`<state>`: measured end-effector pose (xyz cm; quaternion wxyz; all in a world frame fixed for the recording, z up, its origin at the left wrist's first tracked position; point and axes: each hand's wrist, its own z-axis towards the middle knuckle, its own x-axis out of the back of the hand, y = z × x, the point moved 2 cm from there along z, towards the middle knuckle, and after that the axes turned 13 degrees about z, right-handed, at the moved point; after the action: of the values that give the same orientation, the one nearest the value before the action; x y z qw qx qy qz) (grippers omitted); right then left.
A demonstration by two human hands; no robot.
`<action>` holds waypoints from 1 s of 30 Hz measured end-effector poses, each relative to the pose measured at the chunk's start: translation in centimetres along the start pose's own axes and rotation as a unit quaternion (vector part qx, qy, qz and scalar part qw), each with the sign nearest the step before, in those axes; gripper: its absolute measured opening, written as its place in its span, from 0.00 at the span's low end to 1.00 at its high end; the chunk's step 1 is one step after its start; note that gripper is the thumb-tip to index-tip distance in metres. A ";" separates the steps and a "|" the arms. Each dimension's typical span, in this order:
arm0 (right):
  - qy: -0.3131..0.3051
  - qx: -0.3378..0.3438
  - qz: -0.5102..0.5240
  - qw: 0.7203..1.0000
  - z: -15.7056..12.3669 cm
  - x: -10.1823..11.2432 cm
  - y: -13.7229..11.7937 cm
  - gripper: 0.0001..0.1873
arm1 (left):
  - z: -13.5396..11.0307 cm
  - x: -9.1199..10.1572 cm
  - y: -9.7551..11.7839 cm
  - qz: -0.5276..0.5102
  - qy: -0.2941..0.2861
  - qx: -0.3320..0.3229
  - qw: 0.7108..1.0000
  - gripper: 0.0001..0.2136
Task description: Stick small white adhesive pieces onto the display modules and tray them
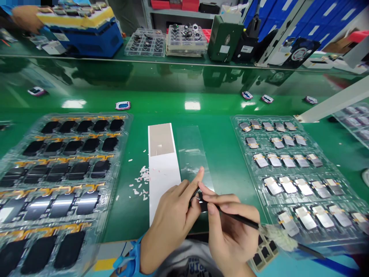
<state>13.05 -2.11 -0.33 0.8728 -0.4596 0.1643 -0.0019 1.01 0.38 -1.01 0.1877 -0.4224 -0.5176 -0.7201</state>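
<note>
My left hand point(173, 219) is closed in a pinch on a small dark part point(198, 201) held over the near edge of the green bench. My right hand point(230, 227) is closed on thin black tweezers point(242, 220), whose tip meets that part. A white strip point(163, 169) and a clear film strip point(191, 152) lie just beyond my hands. Small white scraps point(141, 181) are scattered left of the white strip.
A clear tray point(17, 154) of black screen parts lies left. Another tray point(250, 181) with silver-backed parts lies right. Small framed parts point(123, 105) sit further along the green belt point(184, 88). Stacked trays point(187, 38), a green box point(225, 38) and another person's hand point(25, 17) are beyond.
</note>
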 end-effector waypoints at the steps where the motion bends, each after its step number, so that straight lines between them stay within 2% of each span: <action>1: -0.004 0.000 -0.002 1.000 0.0 0.0 0.0 0.14 | 0.0 0.0 0.0 -0.001 -0.002 0.000 1.000 0.26; 15: 0.003 0.002 -0.004 1.000 0.1 -0.2 0.2 0.14 | 0.1 -0.1 -0.1 -0.016 -0.005 0.007 1.000 0.25; 19: 0.026 0.005 0.003 1.000 1.0 0.8 0.0 0.11 | -0.4 -0.1 -0.2 -0.053 0.009 0.012 0.998 0.24; 22: -0.021 -0.024 -0.075 0.997 1.8 2.3 -0.8 0.13 | -0.8 0.1 -0.2 -0.093 0.013 0.057 0.994 0.24; 25: -0.102 -0.109 -0.168 0.974 2.2 3.2 -2.0 0.10 | -0.6 0.0 0.1 -0.140 -0.031 0.091 0.985 0.25; 28: -0.178 -0.154 -0.187 0.954 2.9 3.6 -3.2 0.05 | 0.1 -0.3 0.6 -0.190 -0.068 0.066 0.977 0.26; 30: -0.193 -0.163 -0.228 0.940 4.7 4.7 -3.6 0.05 | 0.4 -0.3 0.6 -0.211 -0.053 0.045 0.975 0.28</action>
<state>19.36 -1.08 3.68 0.7769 -0.6126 -0.1181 -0.0853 1.78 0.45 -0.90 0.0227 -0.3324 -0.6358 -0.6963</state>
